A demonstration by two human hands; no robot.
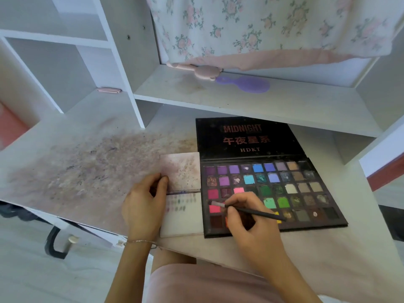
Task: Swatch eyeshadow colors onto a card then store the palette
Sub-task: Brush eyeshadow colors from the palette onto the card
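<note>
An open black eyeshadow palette (290, 189) with many coloured pans lies on the white desk, its lid (247, 137) folded back and printed "MIDNIGHT". My right hand (251, 228) grips a thin black brush (253, 212) over the palette's lower left pans, the bristles on a pink pan (215, 208). Left of the palette lies a white card (182, 217) with rows of small colour swatches near its top. A second, stained card (183, 171) lies above it. My left hand (144, 206) rests on the desk at the cards' left edge, thumb on the stained card's corner.
The desk top (87, 169) left of the cards is smeared with powder stains. On the shelf above lie a purple hairbrush (247, 84) and a pink item (201, 72), below a hanging floral cloth (262, 29). White shelf dividers stand at the back left.
</note>
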